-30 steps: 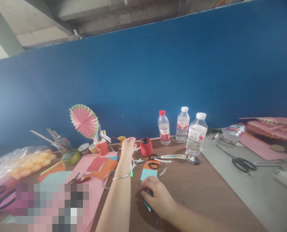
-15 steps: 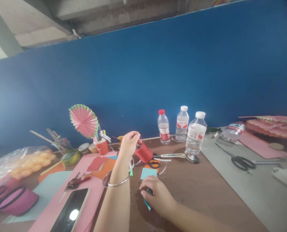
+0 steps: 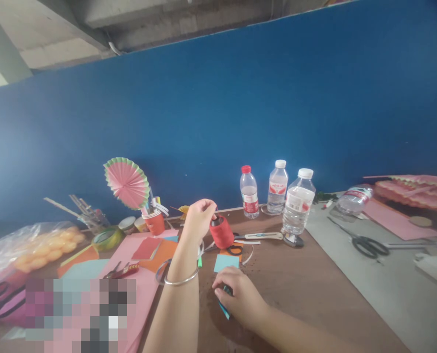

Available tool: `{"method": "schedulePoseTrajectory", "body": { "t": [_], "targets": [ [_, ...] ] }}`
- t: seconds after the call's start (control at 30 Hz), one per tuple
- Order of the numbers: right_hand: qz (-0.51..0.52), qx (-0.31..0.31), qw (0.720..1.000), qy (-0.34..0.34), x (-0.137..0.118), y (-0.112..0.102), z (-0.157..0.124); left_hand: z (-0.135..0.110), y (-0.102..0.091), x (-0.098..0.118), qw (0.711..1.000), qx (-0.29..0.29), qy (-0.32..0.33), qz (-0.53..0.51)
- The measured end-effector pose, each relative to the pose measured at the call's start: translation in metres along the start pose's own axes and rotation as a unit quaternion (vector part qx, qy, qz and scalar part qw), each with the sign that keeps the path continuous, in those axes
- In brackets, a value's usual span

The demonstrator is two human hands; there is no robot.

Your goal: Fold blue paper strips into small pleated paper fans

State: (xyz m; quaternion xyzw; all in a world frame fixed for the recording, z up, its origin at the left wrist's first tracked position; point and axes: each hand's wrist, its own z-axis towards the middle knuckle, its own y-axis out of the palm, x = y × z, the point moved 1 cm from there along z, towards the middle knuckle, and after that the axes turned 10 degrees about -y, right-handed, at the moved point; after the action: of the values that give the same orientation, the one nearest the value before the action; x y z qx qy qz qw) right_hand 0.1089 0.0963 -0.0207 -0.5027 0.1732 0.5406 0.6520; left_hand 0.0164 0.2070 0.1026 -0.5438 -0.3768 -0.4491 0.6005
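My left hand (image 3: 200, 218), with silver bangles at the wrist, reaches over the top of a red spool of thread (image 3: 222, 234). Its thumb and forefinger are pinched at the spool's upper rim, where a thin strand of thread shows. The spool stands nearly upright on the brown table. Nearer to me, my right hand (image 3: 240, 295) curls around a small piece of blue paper (image 3: 224, 311), pressing it low over the table. A darker part shows between those fingers. Just beyond lies a light blue paper square (image 3: 226, 263).
Black-handled scissors (image 3: 235, 250) and a box cutter (image 3: 264, 236) lie behind the spool. Water bottles (image 3: 299, 206) stand along the blue wall. To the left are pink paper (image 3: 150, 282), a red cup (image 3: 155, 224) and a pleated fan (image 3: 127, 184). More scissors (image 3: 369, 246) lie right.
The spool has tipped from a slant to nearly upright and shifted slightly right. My left fingers stay pinched by its top. The right hand has barely moved.
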Motion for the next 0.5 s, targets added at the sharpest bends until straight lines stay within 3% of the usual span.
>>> {"method": "schedulePoseTrajectory", "body": {
  "t": [0.27, 0.5],
  "targets": [
    [-0.004, -0.006, 1.000, -0.007, 0.002, 0.000, 0.000, 0.001, 0.002, -0.002, 0.997, 0.011, 0.035, 0.063],
    [0.000, -0.013, 1.000, -0.002, 0.000, -0.001, -0.001, 0.006, -0.010, -0.006, 0.998, 0.029, 0.018, 0.060]
  ]
}}
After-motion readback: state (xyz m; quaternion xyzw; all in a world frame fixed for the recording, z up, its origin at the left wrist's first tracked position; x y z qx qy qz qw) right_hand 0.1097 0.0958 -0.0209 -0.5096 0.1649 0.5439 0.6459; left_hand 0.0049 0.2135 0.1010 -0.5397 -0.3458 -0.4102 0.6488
